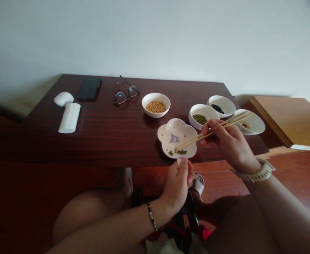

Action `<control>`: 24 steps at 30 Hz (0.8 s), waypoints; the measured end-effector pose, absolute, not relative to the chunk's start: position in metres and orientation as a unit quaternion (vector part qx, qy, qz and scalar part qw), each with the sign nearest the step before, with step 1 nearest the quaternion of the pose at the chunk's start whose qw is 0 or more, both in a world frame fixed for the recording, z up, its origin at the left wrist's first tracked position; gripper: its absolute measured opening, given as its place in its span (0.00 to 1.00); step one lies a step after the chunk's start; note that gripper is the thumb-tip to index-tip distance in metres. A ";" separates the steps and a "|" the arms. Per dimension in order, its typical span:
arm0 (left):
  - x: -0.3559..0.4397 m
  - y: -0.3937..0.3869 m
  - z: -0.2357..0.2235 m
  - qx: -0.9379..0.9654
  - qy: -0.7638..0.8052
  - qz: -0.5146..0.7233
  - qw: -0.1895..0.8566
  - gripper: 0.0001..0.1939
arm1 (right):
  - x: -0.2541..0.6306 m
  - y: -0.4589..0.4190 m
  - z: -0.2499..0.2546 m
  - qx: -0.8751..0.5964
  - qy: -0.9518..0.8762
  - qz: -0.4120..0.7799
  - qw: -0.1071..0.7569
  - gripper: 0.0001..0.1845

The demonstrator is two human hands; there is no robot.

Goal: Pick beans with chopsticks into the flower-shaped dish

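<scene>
My right hand (pixel 225 141) is closed around a pair of wooden chopsticks (pixel 210 133). Their tips reach down into a flower-shaped plate (pixel 177 127) with a cartoon print, beside several green beans (pixel 181 152) near its front edge. My left hand (pixel 180 180) is closed just below the plate's near rim; a small white bit shows between thumb and fingers, too little to name. Behind my right hand stand a bowl of green beans (pixel 199 119), a bowl of black beans (pixel 217 108) and a white bowl (pixel 255 123) with a few reddish-brown bits, partly covered by the chopsticks.
A bowl of yellow soybeans (pixel 156 106) sits behind the plate. Glasses (pixel 127 94), a dark flat case (pixel 89 88), a white cylinder (pixel 69 118) and a white rounded object (pixel 64 99) lie on the left of the dark table (pixel 104 141). A lighter wooden surface (pixel 289 116) stands right.
</scene>
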State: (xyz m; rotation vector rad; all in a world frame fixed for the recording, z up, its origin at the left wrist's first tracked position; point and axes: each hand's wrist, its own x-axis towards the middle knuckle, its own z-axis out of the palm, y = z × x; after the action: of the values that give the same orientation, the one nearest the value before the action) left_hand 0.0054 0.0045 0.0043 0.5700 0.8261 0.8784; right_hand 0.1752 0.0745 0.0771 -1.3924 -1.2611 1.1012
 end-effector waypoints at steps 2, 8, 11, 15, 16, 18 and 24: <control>0.005 0.005 0.005 0.264 0.383 0.407 0.786 0.26 | 0.175 0.074 0.077 -0.568 -0.510 0.450 0.463 0.25; 0.006 0.004 0.003 0.258 0.384 0.408 0.787 0.27 | 0.174 0.072 0.077 -0.568 -0.516 0.446 0.460 0.25; 0.006 0.003 0.002 0.259 0.382 0.408 0.788 0.28 | 0.174 0.072 0.078 -0.571 -0.514 0.446 0.460 0.26; 0.007 0.003 0.002 0.261 0.379 0.408 0.788 0.27 | 0.173 0.072 0.077 -0.568 -0.511 0.452 0.461 0.26; 0.007 0.003 0.002 0.260 0.380 0.409 0.788 0.27 | 0.173 0.072 0.077 -0.566 -0.511 0.453 0.461 0.26; 0.007 0.003 0.003 0.260 0.381 0.411 0.786 0.26 | 0.173 0.073 0.076 -0.562 -0.513 0.456 0.462 0.25; 0.005 0.004 0.004 0.271 0.385 0.407 0.783 0.27 | 0.170 0.075 0.077 -0.563 -0.520 0.448 0.461 0.26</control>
State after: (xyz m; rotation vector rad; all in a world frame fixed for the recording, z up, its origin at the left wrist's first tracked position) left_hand 0.0054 0.0043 0.0044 0.5851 0.8309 0.8779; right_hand 0.1699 0.0750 0.0773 -1.3839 -1.2790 1.1012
